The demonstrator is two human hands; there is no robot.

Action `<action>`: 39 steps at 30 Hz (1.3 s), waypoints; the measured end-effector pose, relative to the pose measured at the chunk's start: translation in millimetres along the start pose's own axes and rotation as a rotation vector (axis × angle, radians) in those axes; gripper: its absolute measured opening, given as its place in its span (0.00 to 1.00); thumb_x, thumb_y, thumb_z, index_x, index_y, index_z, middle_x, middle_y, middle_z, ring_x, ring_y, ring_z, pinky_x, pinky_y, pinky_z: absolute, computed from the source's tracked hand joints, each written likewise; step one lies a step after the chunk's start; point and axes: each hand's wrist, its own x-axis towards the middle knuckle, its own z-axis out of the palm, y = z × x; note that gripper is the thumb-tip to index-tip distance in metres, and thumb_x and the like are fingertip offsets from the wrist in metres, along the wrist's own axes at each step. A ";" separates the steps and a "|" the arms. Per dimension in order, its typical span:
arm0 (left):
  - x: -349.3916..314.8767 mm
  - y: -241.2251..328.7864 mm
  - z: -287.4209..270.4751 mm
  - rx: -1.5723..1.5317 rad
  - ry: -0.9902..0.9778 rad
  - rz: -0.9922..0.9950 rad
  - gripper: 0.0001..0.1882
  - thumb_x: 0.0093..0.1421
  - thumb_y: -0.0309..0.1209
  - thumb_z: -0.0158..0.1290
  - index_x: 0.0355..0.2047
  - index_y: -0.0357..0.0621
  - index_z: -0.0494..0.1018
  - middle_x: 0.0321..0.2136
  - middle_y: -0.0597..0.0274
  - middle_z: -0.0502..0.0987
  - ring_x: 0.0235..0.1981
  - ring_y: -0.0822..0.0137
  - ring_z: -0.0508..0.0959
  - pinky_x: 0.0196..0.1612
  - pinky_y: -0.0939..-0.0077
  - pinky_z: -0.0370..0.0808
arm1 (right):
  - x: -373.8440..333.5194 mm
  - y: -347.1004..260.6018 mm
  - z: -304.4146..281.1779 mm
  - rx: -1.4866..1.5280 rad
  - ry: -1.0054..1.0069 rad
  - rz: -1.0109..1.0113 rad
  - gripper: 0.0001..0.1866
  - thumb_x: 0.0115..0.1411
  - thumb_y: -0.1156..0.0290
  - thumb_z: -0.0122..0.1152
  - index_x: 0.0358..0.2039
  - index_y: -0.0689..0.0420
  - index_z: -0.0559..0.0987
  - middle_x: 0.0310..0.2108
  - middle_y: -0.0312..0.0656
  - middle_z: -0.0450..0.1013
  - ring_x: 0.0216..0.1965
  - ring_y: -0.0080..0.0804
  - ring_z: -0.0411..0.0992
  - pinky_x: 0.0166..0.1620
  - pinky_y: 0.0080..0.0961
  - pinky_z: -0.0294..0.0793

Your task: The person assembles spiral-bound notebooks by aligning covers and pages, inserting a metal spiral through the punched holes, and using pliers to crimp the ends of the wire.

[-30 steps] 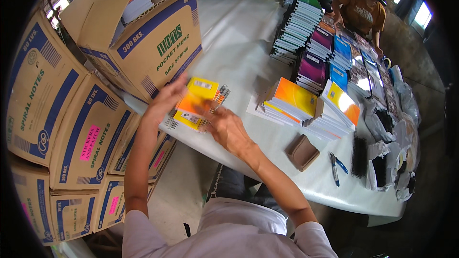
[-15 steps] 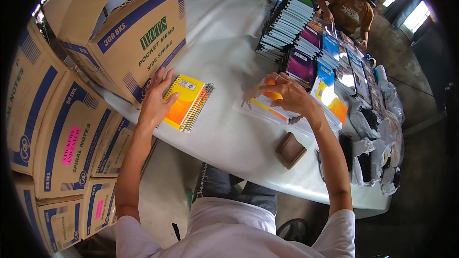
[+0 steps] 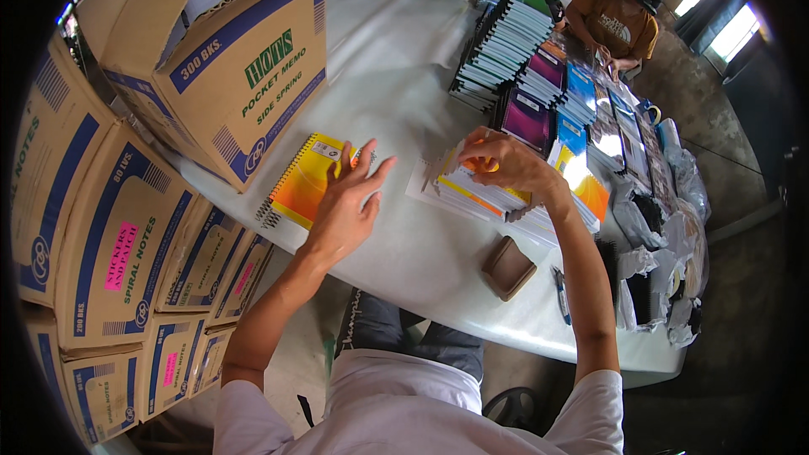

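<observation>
Yellow-and-orange spiral notebooks [image 3: 301, 190] lie in a small stack at the table's near left, the top one with its coil along the left side. My left hand [image 3: 345, 202] is open, fingers spread, over the right edge of that stack. Farther right, my right hand [image 3: 508, 162] is closed, its fingers curled down at the top of a second stack of yellow-and-orange notebooks [image 3: 482, 192]. What its fingertips hold is hidden.
A big open carton [image 3: 253, 76] stands left on the white table [image 3: 396, 59]; more cartons [image 3: 126, 244] are piled beside it. A brown wallet-like case [image 3: 508, 268] and a pen [image 3: 562, 295] lie near the front edge. Notebook stacks [image 3: 506, 42] line the right. A co-worker [image 3: 619, 17] sits beyond.
My left hand has moved right, from the left stack's left side to its right edge. That stack's visible coil is now on the left instead of the right. My right hand has barely moved.
</observation>
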 end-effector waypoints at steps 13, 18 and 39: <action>16.5 9.5 63.0 -0.104 -0.176 0.003 0.31 0.59 0.17 0.52 0.63 0.51 0.67 0.69 0.53 0.56 0.71 0.37 0.47 0.68 0.49 0.52 | 3.9 5.5 -3.0 -0.050 -0.061 -0.051 0.18 0.51 0.80 0.64 0.45 0.56 0.82 0.43 0.41 0.70 0.38 0.33 0.75 0.42 0.27 0.81; 30.3 9.7 83.8 -0.293 -0.150 -0.146 0.30 0.59 0.15 0.49 0.62 0.47 0.67 0.69 0.52 0.56 0.70 0.37 0.47 0.69 0.54 0.54 | 4.2 0.0 -3.1 -0.053 -0.092 -0.031 0.19 0.51 0.80 0.62 0.45 0.53 0.82 0.43 0.40 0.69 0.38 0.33 0.75 0.43 0.27 0.81; 69.7 16.5 120.3 -0.486 0.037 -0.169 0.26 0.61 0.27 0.53 0.61 0.44 0.68 0.64 0.39 0.61 0.67 0.48 0.59 0.69 0.63 0.54 | 8.6 2.9 -0.9 -0.127 0.047 -0.061 0.16 0.51 0.78 0.66 0.42 0.57 0.79 0.42 0.43 0.71 0.39 0.41 0.75 0.40 0.31 0.80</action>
